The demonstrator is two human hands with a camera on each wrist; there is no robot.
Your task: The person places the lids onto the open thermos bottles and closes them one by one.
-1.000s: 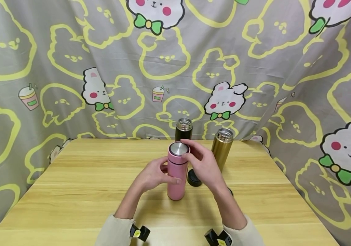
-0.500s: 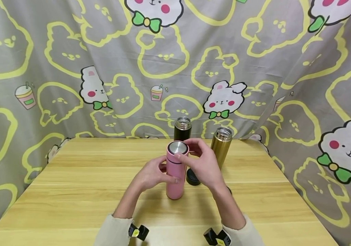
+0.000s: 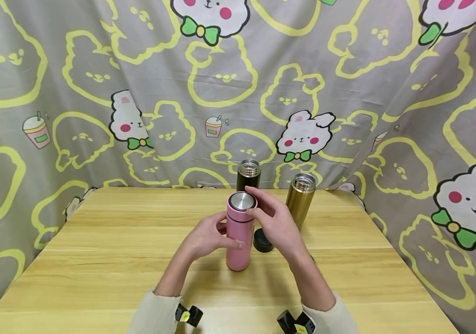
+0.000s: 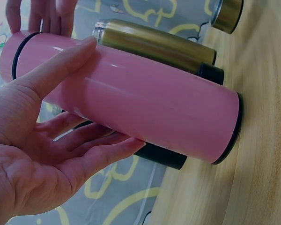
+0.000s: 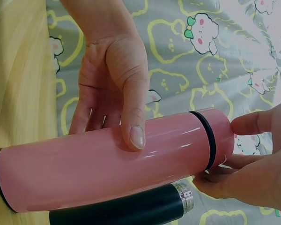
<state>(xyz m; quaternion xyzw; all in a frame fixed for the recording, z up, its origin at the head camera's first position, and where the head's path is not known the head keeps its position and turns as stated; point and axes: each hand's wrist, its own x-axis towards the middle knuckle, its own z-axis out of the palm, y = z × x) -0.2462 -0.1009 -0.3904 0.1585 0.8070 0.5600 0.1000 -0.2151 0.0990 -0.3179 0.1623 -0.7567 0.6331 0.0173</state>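
R hand (image 3: 278, 223) shifted on pink btl (image 3: 239, 258) lid (image 3: 241, 202), blk btl (image 3: 248, 180) uncapped.

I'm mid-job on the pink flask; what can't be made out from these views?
- Head view: the black flask's lower body, behind the pink flask and right hand.
- Head view: the ends of the left hand's far fingers, behind the pink flask.
- Left wrist view: part of the gold cap, cut off by the top edge.
- All views: the pink flask's inside, covered by its lid.
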